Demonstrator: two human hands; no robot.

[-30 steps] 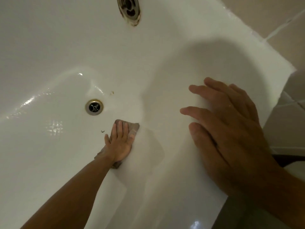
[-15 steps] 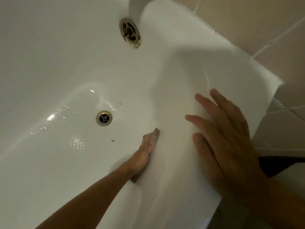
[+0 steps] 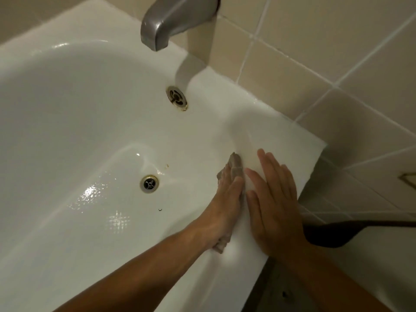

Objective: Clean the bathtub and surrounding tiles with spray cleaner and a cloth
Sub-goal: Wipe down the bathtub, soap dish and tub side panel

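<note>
Left hand (image 3: pixel 225 199) presses cloth (image 3: pixel 235 164) on bathtub (image 3: pixel 90 109) inner wall; right hand (image 3: pixel 274 199) flat on rim.
Left grip: fingers straight and together, pressing the grey cloth against the near wall just under the rim; cloth shows past fingertips and under the wrist; right grip: fingers spread loosely, palm down on rim, just beside left hand; drain (image 3: pixel 149 183) on wet floor; overflow plate (image 3: pixel 176 97) below spout (image 3: pixel 166 23); beige tiles (image 3: pixel 315 52) at right.

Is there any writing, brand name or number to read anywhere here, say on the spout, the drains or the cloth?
None: no readable text on the spout, overflow plate, floor drain, cloth or wall tiles.
</note>
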